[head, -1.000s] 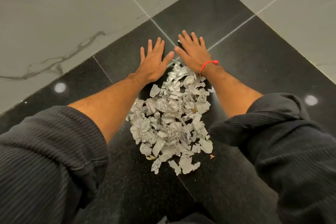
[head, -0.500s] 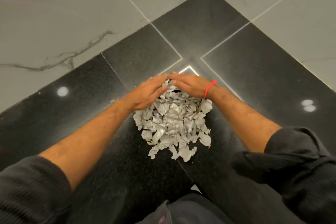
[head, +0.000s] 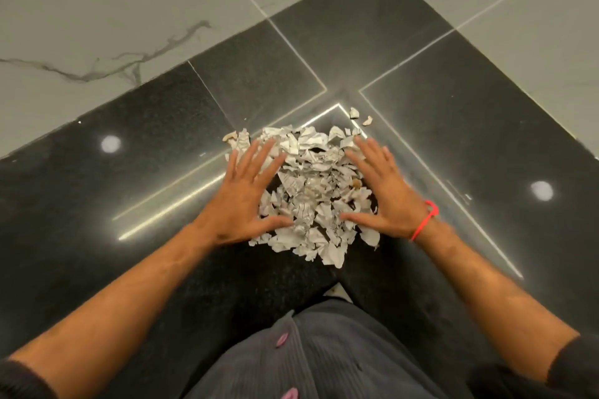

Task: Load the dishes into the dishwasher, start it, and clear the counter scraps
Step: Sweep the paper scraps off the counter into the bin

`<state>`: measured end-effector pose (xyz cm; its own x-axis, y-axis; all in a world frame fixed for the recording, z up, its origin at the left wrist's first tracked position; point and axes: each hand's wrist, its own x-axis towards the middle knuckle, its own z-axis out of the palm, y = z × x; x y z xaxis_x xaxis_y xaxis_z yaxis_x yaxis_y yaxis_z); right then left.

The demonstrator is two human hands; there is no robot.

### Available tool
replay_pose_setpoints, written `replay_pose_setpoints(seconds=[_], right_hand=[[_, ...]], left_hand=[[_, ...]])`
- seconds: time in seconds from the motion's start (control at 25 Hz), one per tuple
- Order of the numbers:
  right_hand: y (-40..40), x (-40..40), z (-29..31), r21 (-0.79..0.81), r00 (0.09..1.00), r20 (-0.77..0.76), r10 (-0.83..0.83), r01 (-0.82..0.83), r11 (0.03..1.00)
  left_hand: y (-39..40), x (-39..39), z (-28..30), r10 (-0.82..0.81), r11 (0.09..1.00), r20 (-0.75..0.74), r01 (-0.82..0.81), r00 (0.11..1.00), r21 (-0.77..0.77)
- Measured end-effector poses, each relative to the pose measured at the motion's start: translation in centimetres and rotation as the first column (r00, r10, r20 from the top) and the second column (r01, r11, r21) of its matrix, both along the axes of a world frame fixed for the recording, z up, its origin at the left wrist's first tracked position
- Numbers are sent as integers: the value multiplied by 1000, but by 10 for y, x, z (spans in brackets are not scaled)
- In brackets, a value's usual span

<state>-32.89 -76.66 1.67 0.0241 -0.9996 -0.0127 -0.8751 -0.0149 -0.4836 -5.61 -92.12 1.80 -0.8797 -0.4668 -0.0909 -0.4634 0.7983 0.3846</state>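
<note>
Here, left hand (head: pixel 241 201) lies flat, fingers spread, on the left edge of the heap of torn white paper scraps (head: pixel 308 191) on the glossy black speckled stone table (head: pixel 129 188). Right hand (head: pixel 385 194), thin red cord bracelet (head: pixel 426 219) at wrist, is flat and released on the heap's right edge. Two stray bits lie beyond the heap.

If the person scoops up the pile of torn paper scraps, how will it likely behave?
The paper scraps look thin and crumpled, so probably very light and floppy. They lie loose, so some will likely slip out between the left hand and right hand. The glossy counter should let them slide easily.
</note>
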Motion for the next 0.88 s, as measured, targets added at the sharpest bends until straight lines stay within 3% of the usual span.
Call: replay_pose_setpoints(seconds=[0.12,0.2,0.44,0.56,0.76,0.88], right_hand=[[35,53,-12,8,977,-162,142,-143,990],[40,68,-30,10,950,-276,143,-146,989],[-12,56,-42,3,936,-343,80,-84,996],[-41,38,-34,-10,963,-269,12,-15,1000],[-38,-6,-18,-48,966,79,-245,249,967],[-25,-22,-25,84,952,66,-298,292,953]], left_hand=[[61,7,-9,-68,991,84,77,994,-110],[76,10,-25,-48,984,140,71,989,-161],[41,1,-36,165,975,156,-137,974,-177],[26,-3,-33,288,952,97,-275,953,-134],[5,11,-29,384,923,30,-383,923,-34],[-11,17,-28,370,928,32,-371,928,36]])
